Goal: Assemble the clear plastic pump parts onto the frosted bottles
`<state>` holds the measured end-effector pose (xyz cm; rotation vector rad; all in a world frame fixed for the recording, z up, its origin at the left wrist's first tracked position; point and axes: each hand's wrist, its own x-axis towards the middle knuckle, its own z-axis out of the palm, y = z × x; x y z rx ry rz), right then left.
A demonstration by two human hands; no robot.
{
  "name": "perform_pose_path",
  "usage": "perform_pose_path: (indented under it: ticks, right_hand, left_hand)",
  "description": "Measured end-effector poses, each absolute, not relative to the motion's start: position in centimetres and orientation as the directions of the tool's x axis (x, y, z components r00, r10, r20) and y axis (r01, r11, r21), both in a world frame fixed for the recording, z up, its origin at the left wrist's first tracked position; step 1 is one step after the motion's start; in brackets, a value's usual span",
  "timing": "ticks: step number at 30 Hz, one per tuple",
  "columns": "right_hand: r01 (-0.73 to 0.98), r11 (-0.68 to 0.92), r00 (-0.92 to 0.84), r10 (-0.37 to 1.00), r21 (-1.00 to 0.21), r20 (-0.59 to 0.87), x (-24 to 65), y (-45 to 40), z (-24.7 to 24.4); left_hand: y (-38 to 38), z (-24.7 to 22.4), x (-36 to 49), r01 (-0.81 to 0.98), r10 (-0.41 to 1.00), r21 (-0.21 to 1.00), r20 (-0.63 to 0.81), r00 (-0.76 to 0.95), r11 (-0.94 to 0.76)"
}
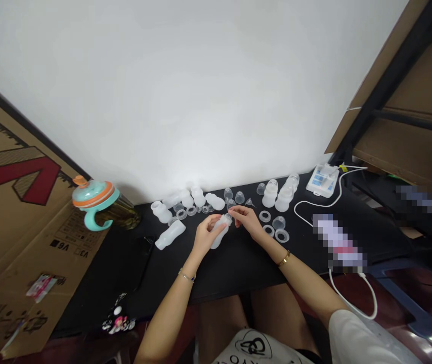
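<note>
My left hand [205, 233] is wrapped around a frosted white baby bottle [219, 237], which tilts with its mouth up and to the right. At that mouth sits a small clear piece [228, 217] that looks like a teat. The fingers of my right hand [247, 221] are pinched together on this piece. Just behind the hands stand clear dome caps [240, 197]. Rings [265, 216] and another dome cap [278, 222] lie to the right of my right hand. A loose bottle body [170, 235] rests on its side to the left.
More bottle bodies [198, 196] are grouped along the wall. Capped bottles [270, 193] stand at back right, near a white plastic box [322, 180]. A phone [339, 242] with a white cable lies on the right of the black table [239, 273]. A teal-lidded jug [102, 202] stands left.
</note>
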<state>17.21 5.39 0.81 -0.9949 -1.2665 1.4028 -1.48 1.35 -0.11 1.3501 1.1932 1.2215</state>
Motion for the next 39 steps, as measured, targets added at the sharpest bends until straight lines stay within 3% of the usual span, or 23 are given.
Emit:
perform_pose_path:
  ticks: [7, 39]
  right_hand:
    - [-0.189, -0.039, -0.217, 0.976, -0.981, 0.003, 17.23, 5.31, 0.86]
    - [-0.066, 0.041, -0.092, 0.995, -0.997, 0.047, 17.27, 5.18, 1.17]
  left_hand:
    - [1.67, -0.39, -1.64, -0.014, 0.997, 0.998, 0.064, 0.045, -0.063]
    - [1.17, -0.02, -1.39, 0.18, 0.992, 0.975, 0.121, 0.043, -0.127]
